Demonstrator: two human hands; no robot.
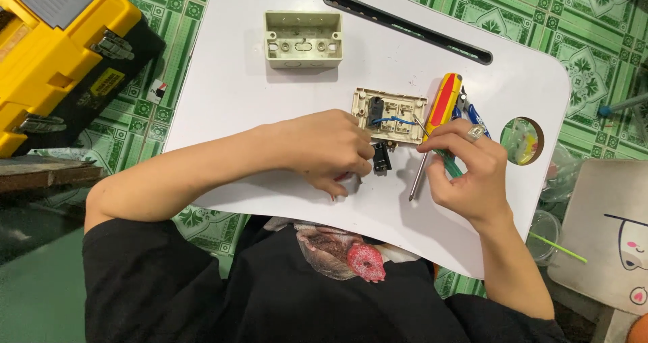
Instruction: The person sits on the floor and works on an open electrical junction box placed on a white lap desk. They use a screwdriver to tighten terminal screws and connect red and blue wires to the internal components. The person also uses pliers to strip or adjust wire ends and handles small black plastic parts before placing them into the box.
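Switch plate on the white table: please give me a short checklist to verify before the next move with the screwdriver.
1. Switch plate lies flat, back side up: ok.
2. Left hand steadies the black switch module: ok.
3. Right hand grips the green screwdriver: ok.
4. Blue wire free of the tip: cannot tell.
5. Spare yellow-red screwdriver within reach: ok.
6. Wall box clear of the hands: ok.

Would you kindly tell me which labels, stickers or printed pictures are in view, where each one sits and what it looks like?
Yellow sticker: on the black side of the yellow toolbox, top left; a slanted rectangle with dark print.
Cartoon picture: on the pale board at the right edge, beyond the right hand; black lines with pink patches.
Shirt print: on the person's black shirt, bottom centre; brownish with a red patch.
No screens or signs show.
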